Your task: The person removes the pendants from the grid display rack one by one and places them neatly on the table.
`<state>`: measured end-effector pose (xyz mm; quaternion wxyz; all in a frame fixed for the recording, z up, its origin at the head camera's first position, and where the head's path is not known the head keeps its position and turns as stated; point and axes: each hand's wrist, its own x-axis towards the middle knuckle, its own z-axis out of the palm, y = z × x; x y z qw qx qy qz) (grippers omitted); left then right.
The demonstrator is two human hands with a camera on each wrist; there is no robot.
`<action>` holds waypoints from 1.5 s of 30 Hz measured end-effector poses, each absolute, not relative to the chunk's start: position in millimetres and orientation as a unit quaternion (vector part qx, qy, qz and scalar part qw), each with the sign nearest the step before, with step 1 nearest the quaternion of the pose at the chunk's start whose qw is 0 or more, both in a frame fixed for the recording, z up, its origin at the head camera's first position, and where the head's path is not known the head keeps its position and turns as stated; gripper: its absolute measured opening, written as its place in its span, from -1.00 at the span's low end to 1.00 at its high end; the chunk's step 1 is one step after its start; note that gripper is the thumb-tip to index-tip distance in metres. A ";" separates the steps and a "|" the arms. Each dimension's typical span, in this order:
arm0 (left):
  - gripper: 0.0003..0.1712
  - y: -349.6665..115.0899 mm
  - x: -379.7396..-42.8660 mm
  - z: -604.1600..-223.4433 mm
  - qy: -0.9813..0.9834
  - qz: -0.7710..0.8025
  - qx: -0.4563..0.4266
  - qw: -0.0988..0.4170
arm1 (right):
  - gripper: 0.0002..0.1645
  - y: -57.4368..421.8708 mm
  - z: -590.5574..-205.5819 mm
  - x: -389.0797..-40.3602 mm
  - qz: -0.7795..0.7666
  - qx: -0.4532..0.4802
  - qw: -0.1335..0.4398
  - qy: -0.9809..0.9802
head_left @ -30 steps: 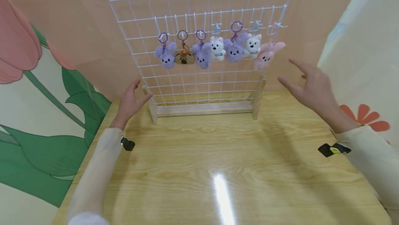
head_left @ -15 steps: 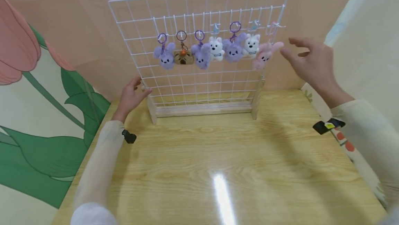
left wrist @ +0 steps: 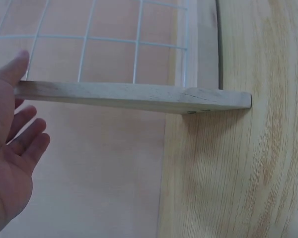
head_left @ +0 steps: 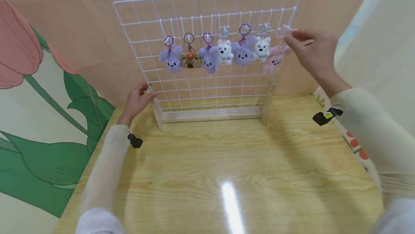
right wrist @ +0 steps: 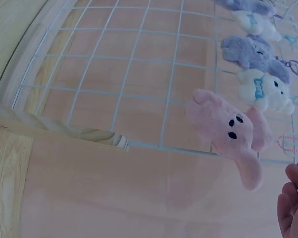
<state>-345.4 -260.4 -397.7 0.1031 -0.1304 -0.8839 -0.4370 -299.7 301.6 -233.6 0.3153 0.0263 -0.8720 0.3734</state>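
A white wire grid rack [head_left: 207, 79] on wooden feet carries a row of plush keychains on hooks. In the head view my left hand [head_left: 136, 102] is at the rack's left post; the left wrist view shows the thumb [left wrist: 17, 67] on one side of the wooden post [left wrist: 129, 94] and curled fingers on the other. My right hand [head_left: 316, 48] is at the right end, thumb and fingers apart beside the white hook tip [head_left: 289, 27]. The pink bunny keychain [head_left: 273, 62] hangs there from a pink clasp [right wrist: 289, 144], just short of the right fingertips.
Purple plush keychains [head_left: 172, 61], a brown one [head_left: 191, 61] and white dog keychains [head_left: 225, 51] hang left of the bunny. The rack stands on a wood-grain table [head_left: 201, 162]. A peach backdrop [head_left: 65, 21] is behind it.
My right hand has moved left and up, from beside the bunny's ear to the hook tip. The left hand moved slightly to the post and stays there. The keychains hang as before.
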 end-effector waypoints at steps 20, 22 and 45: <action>-0.42 -257.3 -345.6 -396.4 -0.877 -0.455 -0.121 0.100 | -0.40 288.5 -229.3 -313.2 0.380 -0.001 0.332 -0.863; -0.43 -257.3 -346.7 -396.8 -0.877 -0.455 -0.119 0.099 | -0.40 288.1 -229.6 -314.2 0.372 -0.004 0.334 -0.866; -0.38 -258.6 -349.3 -398.7 -0.878 -0.453 -0.115 0.099 | -0.63 288.1 -234.3 -319.4 0.398 0.005 0.406 -0.823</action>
